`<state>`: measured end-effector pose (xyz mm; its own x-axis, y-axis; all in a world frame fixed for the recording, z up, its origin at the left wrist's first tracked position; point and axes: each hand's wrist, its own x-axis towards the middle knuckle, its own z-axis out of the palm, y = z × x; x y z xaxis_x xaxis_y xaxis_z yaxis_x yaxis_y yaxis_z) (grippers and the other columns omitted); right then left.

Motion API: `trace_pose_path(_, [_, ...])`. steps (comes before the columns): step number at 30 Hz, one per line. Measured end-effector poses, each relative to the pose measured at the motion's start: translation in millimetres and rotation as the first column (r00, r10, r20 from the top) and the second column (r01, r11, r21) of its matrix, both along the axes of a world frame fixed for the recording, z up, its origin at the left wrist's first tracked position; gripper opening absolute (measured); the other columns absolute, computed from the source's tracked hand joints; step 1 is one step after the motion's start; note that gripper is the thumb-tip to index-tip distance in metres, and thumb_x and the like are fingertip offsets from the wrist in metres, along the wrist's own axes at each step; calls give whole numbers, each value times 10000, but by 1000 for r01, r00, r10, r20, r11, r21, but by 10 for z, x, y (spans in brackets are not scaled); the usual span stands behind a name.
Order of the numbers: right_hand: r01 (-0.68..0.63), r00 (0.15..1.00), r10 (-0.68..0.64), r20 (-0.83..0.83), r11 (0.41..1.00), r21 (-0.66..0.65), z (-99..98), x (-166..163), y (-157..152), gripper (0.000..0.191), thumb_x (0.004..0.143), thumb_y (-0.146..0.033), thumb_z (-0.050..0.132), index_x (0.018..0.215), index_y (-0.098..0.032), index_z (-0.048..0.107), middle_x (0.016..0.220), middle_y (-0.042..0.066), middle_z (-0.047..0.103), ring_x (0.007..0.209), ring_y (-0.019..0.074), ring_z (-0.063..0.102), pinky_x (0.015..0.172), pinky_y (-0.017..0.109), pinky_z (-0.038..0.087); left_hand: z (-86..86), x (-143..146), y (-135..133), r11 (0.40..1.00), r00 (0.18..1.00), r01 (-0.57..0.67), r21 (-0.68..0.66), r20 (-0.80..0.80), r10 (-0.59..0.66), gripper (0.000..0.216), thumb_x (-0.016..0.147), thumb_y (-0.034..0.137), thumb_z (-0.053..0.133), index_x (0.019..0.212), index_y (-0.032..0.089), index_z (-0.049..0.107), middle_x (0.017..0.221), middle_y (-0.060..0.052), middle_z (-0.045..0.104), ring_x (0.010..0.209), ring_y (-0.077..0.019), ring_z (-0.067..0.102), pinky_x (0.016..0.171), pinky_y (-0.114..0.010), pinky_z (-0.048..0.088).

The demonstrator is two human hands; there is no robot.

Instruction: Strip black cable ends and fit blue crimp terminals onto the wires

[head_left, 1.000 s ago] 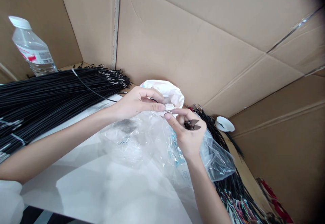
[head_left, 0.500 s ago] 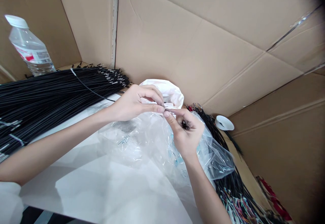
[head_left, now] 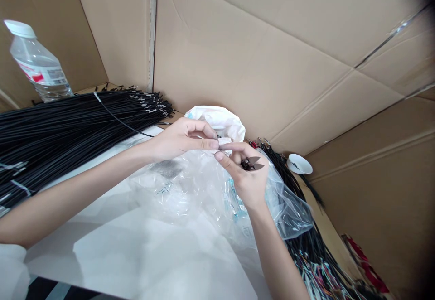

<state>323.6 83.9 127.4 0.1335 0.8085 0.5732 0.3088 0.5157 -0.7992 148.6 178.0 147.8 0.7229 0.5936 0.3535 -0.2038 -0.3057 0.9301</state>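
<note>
My left hand is closed in a pinch, thumb against fingertips, on something too small to make out. Meeting it fingertip to fingertip is my right hand, its index finger and thumb at the same spot. Small snips with dark pointed blades lie in the right palm, held by the curled fingers; their handles are hidden. Just behind the fingertips stands an open white plastic bag, its contents mostly hidden. A crumpled clear plastic bag spreads beneath both hands.
Black cables are piled at left, in front of a water bottle. More black cables with coloured wire ends run down the right, near a small white bowl. Cardboard walls enclose the back. White sheeting covers the front.
The snips' blades have come into plain view in my right palm, where only a dark bit showed. My fingertips have shifted slightly left and stay together.
</note>
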Motion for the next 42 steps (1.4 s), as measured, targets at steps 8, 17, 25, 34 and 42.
trace_pose_path(8, [26, 999, -27, -42, 999, -25, -10, -13, 45, 110, 745, -240, 818, 760, -233, 709, 511, -109, 267, 475, 83, 202, 471, 269, 179, 29, 2, -27, 998, 998, 28, -51, -50, -30, 166, 822, 321, 760, 813, 164, 705, 848, -5, 655, 846, -149, 592, 832, -320, 459])
trace_pose_path(17, [98, 982, -100, -162, 995, -23, -56, -45, 22, 194, 707, -207, 850, 640, -239, 671, 529, -83, 353, 527, 98, 284, 515, 280, 235, 51, -17, -20, 996, 997, 39, -79, -62, -44, 147, 829, 300, 746, 818, 159, 708, 849, 4, 645, 848, -137, 583, 829, -300, 429])
trace_pose_path(25, [-46, 956, 11, -294, 992, -113, -14, -66, 39, 232, 702, -214, 861, 630, -231, 641, 516, -91, 318, 512, 87, 254, 513, 269, 215, 53, -43, -12, 988, 997, 39, -147, -54, -47, 165, 822, 325, 759, 841, 167, 713, 888, 0, 660, 899, -149, 584, 871, -311, 421])
trace_pose_path(34, [-483, 693, 129, -709, 813, -324, 64, -151, 15, 286, 654, -283, 875, 732, -205, 611, 515, -137, 211, 452, 47, 60, 406, 223, 73, 127, -80, -55, 994, 997, 50, -95, -51, -55, 100, 853, 275, 719, 848, 175, 718, 894, 1, 684, 914, -149, 611, 886, -308, 439])
trace_pose_path(42, [-506, 663, 56, -747, 768, -391, 69, -152, 1, 307, 661, -252, 856, 682, -197, 555, 525, -138, 160, 461, 44, 42, 390, 193, 70, 158, -96, -98, 992, 987, 33, 120, -161, -13, 143, 915, 299, 644, 915, 165, 694, 933, -24, 690, 915, -169, 632, 851, -315, 484])
